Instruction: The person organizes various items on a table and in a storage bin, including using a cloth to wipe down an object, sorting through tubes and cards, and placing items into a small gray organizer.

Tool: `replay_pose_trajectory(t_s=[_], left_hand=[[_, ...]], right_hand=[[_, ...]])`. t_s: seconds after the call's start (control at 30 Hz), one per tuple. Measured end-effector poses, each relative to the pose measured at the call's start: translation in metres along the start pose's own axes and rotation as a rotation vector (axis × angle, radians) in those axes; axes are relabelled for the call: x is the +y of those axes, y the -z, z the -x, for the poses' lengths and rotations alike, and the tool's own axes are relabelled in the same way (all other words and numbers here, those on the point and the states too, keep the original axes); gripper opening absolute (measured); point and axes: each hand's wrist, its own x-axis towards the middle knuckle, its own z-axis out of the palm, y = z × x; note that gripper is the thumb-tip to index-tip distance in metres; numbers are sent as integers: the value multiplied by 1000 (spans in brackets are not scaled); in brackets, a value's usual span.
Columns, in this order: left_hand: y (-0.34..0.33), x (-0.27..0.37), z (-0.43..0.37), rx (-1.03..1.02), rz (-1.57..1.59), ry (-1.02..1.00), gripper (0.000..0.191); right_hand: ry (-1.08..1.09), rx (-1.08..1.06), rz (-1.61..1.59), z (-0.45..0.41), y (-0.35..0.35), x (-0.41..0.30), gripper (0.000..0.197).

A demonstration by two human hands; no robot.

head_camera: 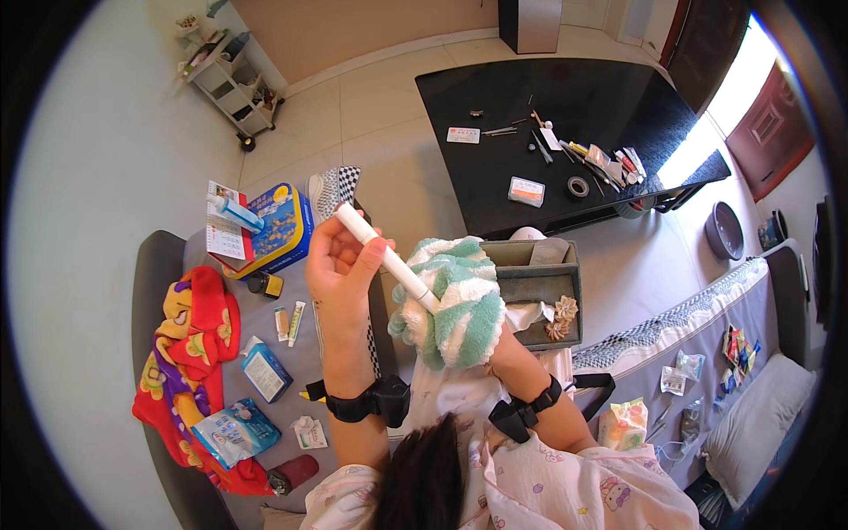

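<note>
My left hand (348,258) grips a slim white tube-shaped stick (391,262) between thumb and fingers, its upper end pointing up and left. The stick's lower end touches a fluffy green-and-white striped cloth item (457,298), which is bunched in front of my chest. My right hand (498,348) is mostly hidden under and behind this fluffy item and supports it; its fingers do not show. Just right of the cloth is a grey divided box (575,298) holding a clear cup (548,252), white tissue and brown flower-shaped pieces (562,318).
A black table (490,86) stands ahead with tape (578,187), cards, pens and tubes. On the sofa at left lie a blue-yellow tin (281,218), a red blanket (212,324), a blue box (266,371) and packets. More packets and a grey pillow (762,424) lie at right.
</note>
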Motion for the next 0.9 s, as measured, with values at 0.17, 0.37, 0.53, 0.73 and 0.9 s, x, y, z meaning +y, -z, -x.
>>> replay_pose_trajectory(t_s=[0.17,0.37,0.53,0.73,0.9], left_hand=[[-12,-1,3,-54,-78,-84,37],[5,-4,1,-103,148,30,39],[15,-3,-1,-156,305,47,47],[14,-5,4,-197,287,7,43],[8,-9,12,-205,209,-35,38]], right_hand=[[-397,59,-719,24,-23,35,25],[-504,80,-631,4,-6,12,11],[-594,-59,-902,2,-1,12,14],[-766,-43,-1497,5,-1,4,14],[-372,83,-680,6,-3,6,16]])
